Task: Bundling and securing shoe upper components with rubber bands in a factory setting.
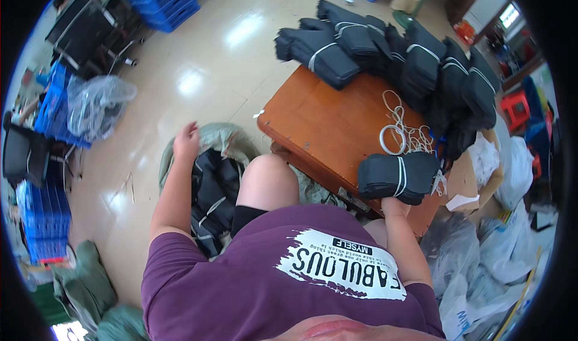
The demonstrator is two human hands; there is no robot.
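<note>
On the right, my right hand point(394, 208) grips the near side of a bundle of black fabric pieces point(385, 175) tied round with a white band. The bundle hides most of its fingers. This bundle is at the near right end of a brown wooden table point(322, 121). My left hand point(188, 138) is raised at the left, over the rim of a greenish woven sack point(226, 135), fingers loosely apart and nothing seen in them. Inside the sack lie more banded black bundles point(211, 205), beside my knee. A white ring point(392, 140) and loose pale bands point(416, 141) lie on the table.
Several tied black bundles point(421, 61) are heaped along the table's far and right edges. Scissors point(438, 183) lie beside the held bundle. Plastic bags point(469, 262) and an open cardboard box point(466, 181) crowd the right. Blue crates point(45, 220) and office chairs point(84, 31) stand left.
</note>
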